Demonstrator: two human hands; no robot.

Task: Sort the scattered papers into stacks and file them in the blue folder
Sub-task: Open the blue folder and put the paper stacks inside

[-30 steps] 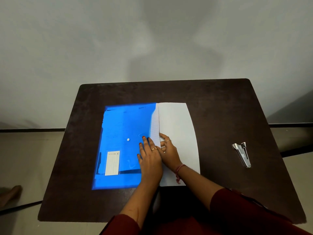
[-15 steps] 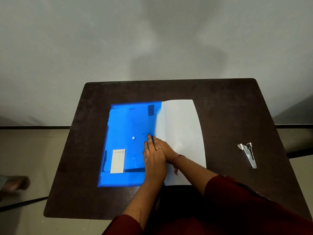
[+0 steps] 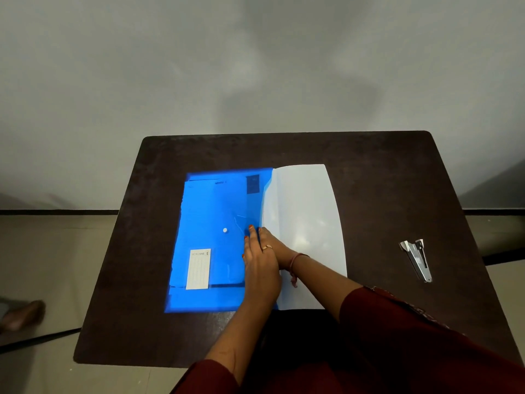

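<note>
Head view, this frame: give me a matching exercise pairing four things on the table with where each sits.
Things:
1. blue folder
2. stapler
3. white label
4. white flap

Places:
A. alone near the table's right edge
B. on the folder's near-left part
C. left of centre on the table
D. spread open to the right of the folder

Pairs: 1-C, 2-A, 3-B, 4-D

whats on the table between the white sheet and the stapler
Nothing: in the head view, only bare dark table separates the white sheet from the stapler.
</note>
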